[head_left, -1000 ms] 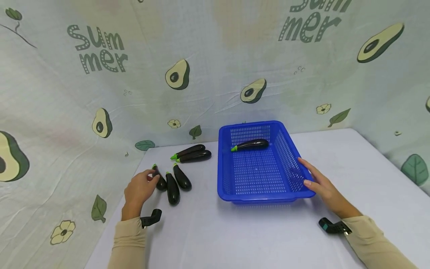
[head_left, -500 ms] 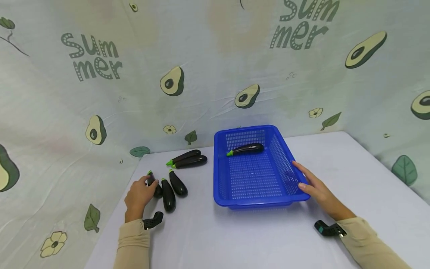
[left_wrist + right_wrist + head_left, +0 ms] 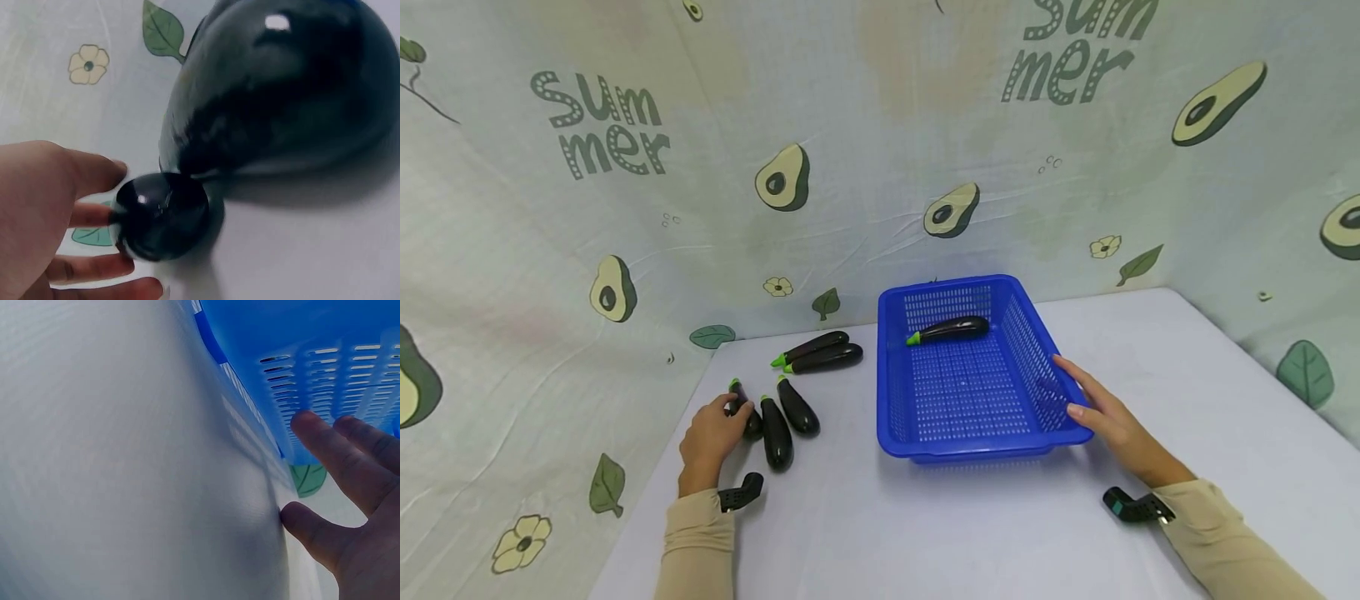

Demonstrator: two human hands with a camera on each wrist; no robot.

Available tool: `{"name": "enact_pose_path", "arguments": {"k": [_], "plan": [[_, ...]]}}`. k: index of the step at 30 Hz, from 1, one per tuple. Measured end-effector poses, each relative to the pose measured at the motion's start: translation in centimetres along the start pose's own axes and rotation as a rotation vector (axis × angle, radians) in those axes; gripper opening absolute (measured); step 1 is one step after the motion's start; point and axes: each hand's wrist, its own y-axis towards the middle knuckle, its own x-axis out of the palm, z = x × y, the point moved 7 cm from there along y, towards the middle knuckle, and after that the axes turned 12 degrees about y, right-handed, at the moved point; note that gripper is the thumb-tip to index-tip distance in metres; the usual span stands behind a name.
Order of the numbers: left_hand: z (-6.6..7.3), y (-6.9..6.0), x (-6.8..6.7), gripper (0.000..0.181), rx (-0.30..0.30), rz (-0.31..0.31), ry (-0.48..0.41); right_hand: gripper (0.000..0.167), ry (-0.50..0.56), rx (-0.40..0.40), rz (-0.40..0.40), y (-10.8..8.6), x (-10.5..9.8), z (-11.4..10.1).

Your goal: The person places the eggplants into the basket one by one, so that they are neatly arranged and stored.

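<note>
One glossy eggplant (image 3: 752,427), pinched by the left hand (image 3: 709,435), could be lost through slipping; the basket (image 3: 970,448), touched by the straight-fingered right hand (image 3: 1111,421), could be nudged askew.

The eggplants (image 3: 777,437) are black with bright green stems (image 3: 913,339), the basket (image 3: 966,392) blue, the tabletop (image 3: 925,533) white, sleeves (image 3: 698,533) beige; the pale cloth (image 3: 850,100) bears avocados (image 3: 783,178), green leaves (image 3: 607,485), cream flowers (image 3: 522,543), grey lettering (image 3: 612,152).

- Left arm (image 3: 697,546) is reaching forward.
- Left hand (image 3: 710,433) is pinching, thumb opposite the fingers.
- Right arm (image 3: 1232,537) is slanting inward.
- Right hand (image 3: 1111,417) is spreading its thumb and nearly straight fingers.
</note>
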Motion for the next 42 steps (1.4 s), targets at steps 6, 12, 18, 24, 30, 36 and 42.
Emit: {"name": "enact_pose_path", "arguments": {"k": [6,12,18,24,30,36,42], "plan": [[-0.5,0.2,-0.3,0.054,0.098,0.008,0.036,0.065,0.010,0.006,0.002,-0.1,0.1,0.0],[-0.6,0.6,-1.0,0.043,0.276,0.065,0.086,0.064,-0.007,0.002,0.002,-0.1,0.0,-0.1],[0.1,0.5,-0.3,0.059,0.458,0.009,0.102,0.064,-0.027,-0.002,0.004,0.0,-0.1,-0.1],[0.2,0.7,0.3,0.065,0.500,0.021,0.163,0.064,-0.021,0.002,0.004,-0.1,0.0,0.0],[0.5,0.6,0.2,0.063,0.526,0.098,0.218,0.064,-0.005,0.005,0.003,-0.1,0.1,0.0],[0.5,0.2,-0.4,0.060,0.546,0.179,0.263,0.064,0.003,-0.004,-0.002,-0.1,0.2,-0.1],[0.2,-0.2,-0.9,0.060,0.551,0.266,0.301,0.064,0.013,-0.007,-0.002,-0.2,0.2,-0.1]]}}
